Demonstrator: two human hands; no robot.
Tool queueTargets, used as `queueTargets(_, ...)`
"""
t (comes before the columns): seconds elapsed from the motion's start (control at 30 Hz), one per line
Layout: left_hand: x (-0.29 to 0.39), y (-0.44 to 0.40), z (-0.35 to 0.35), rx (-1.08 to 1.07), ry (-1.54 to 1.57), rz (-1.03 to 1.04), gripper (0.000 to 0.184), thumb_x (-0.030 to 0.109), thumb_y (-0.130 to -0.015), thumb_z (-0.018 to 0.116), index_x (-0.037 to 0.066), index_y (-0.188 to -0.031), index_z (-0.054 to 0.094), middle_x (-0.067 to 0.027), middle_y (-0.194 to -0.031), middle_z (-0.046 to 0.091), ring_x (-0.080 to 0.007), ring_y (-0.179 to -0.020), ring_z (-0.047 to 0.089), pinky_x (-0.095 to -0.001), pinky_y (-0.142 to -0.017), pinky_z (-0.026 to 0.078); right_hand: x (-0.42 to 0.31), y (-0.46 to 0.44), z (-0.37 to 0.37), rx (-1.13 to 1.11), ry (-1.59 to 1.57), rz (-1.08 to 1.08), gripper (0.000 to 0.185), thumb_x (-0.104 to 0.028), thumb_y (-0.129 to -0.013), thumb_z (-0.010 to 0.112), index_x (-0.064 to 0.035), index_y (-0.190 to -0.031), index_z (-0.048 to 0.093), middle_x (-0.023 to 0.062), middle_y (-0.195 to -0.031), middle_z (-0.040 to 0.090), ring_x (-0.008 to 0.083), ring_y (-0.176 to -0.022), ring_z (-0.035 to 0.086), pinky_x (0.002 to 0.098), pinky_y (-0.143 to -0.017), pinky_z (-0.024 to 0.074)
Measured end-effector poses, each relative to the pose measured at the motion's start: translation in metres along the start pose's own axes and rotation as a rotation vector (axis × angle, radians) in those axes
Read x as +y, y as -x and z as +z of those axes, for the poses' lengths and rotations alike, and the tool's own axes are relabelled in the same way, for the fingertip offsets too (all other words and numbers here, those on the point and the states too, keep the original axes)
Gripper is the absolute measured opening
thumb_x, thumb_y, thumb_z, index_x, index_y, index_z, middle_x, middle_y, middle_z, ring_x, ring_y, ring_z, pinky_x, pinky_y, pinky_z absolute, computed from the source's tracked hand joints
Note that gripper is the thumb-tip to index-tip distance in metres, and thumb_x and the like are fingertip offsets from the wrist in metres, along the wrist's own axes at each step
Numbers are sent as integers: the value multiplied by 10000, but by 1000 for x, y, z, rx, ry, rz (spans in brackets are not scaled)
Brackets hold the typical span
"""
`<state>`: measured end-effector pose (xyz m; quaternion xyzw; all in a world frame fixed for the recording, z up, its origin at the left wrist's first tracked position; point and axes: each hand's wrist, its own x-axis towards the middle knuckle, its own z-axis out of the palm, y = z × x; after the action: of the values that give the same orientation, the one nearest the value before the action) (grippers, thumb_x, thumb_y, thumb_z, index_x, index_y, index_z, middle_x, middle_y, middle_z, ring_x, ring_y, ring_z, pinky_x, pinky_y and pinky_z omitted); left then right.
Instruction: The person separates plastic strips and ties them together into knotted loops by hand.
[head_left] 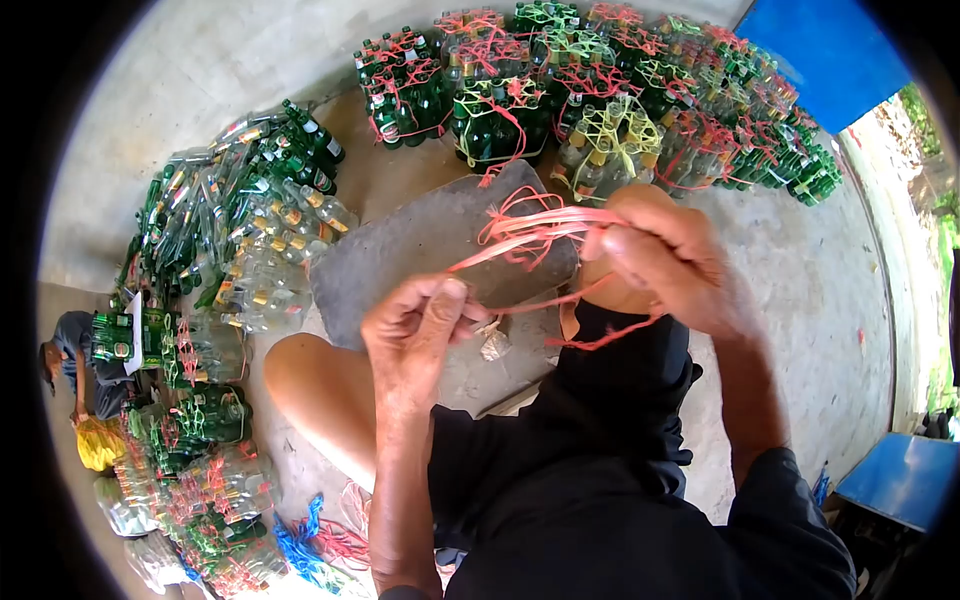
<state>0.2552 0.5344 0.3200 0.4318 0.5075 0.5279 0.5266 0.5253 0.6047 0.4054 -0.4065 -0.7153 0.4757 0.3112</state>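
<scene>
Pink plastic string (pixel 535 232) stretches between my two hands in a loose bundle, above a dark grey slab (pixel 390 255) on the floor. My left hand (pixel 412 330) pinches one end of it between thumb and fingers. Closed around the bundle's other end is my right hand (pixel 680 258), slightly blurred. Several frayed, looped ends stick out beside the right hand, and a loose strand hangs below it near my knee. A small crumpled pale object (pixel 494 345) lies under the left hand; its kind is unclear.
Bottle bundles tied with string (pixel 500 115) line the wall at the back. Loose bottles (pixel 240 230) are piled at the left, with more tied bundles (pixel 215 480) below. Blue and pink string (pixel 315 545) lies at lower left. Another person (pixel 80 365) is at far left by a yellow bag (pixel 100 443).
</scene>
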Motion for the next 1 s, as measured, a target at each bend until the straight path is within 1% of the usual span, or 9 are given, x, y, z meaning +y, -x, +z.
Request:
queueTargets(0.1, -12, -8, 9, 191, -16, 339, 306, 47, -948, 744, -9, -1224, 625, -69, -1047, 692, -90, -775, 581, -235, -722, 493, -15, 9, -14, 3, 50, -11, 228, -175, -1037, 575, 12, -995, 697, 28, -728, 566, 86, -705, 526, 263, -652, 422)
queueTargets(0.23, -21, -30, 25, 131, -259, 472, 413, -31, -876, 728, 37, -1265, 608, -80, -1171, 632, -76, -822, 551, -244, -735, 476, -40, 22, -18, 19, 66, 40, 242, -182, -1031, 561, 17, -1034, 700, 17, -750, 572, 91, -712, 526, 267, -651, 423)
queueTargets(0.37, -25, -27, 30, 81, 116, 226, 347, -44, -921, 616, -2, -1266, 615, -45, -817, 663, -80, -649, 559, -223, -572, 428, -50, 33, -25, 85, 38, -15, 242, -182, -1002, 583, 31, -1004, 697, -14, -735, 548, 57, -653, 468, 249, -568, 362)
queueTargets(0.43, -20, -19, 33, 230, 122, 285, 192, 64, -973, 561, -15, -1034, 725, -1, -645, 551, -52, -542, 440, -195, -508, 306, -45, 43, -33, 147, 43, -7, 253, -198, -991, 600, 36, -982, 697, -16, -725, 546, 51, -638, 446, 248, -550, 336)
queueTargets(0.6, -26, -31, 23, 318, 51, 334, 237, 77, -987, 541, -6, -1112, 725, -19, -824, 660, -63, -612, 471, -237, -636, 430, -51, 59, -38, 264, 63, 14, 356, -302, -933, 670, 52, -931, 709, 11, -721, 603, 75, -628, 488, 256, -549, 344)
queueTargets(0.7, -27, -44, 45, 97, 70, 243, 263, -49, -971, 579, 3, -1204, 689, -45, -1031, 694, -31, -754, 532, -190, -675, 426, -61, 63, -33, 224, 9, 59, 359, -300, -944, 671, 56, -939, 720, 45, -762, 664, 90, -654, 545, 242, -573, 379)
queueTargets(0.8, -41, -52, 54, -7, 99, 205, 271, -53, -975, 570, 11, -1211, 688, -31, -1038, 680, -8, -719, 489, -183, -626, 393, -62, 63, -33, 135, 1, -49, 257, -181, -992, 629, 57, -1003, 725, 75, -825, 727, 120, -679, 642, 275, -595, 471)
queueTargets(0.87, -37, -53, 63, 73, 131, 96, 308, -70, -967, 545, 16, -1225, 689, -15, -1007, 666, -10, -676, 462, -179, -591, 376, -55, 67, -40, 81, 31, -60, 229, -159, -1004, 619, 40, -1043, 724, 71, -790, 705, 133, -624, 633, 288, -559, 463)
queueTargets(1.0, -44, -45, 78, -235, -60, 287, 325, -49, -965, 594, -2, -1281, 654, -40, -1049, 677, -31, -718, 499, -193, -657, 430, -52, 63, -46, -27, 79, -17, 160, -156, -1032, 614, -11, -1029, 684, 90, -696, 591, 157, -584, 509, 345, -552, 420)
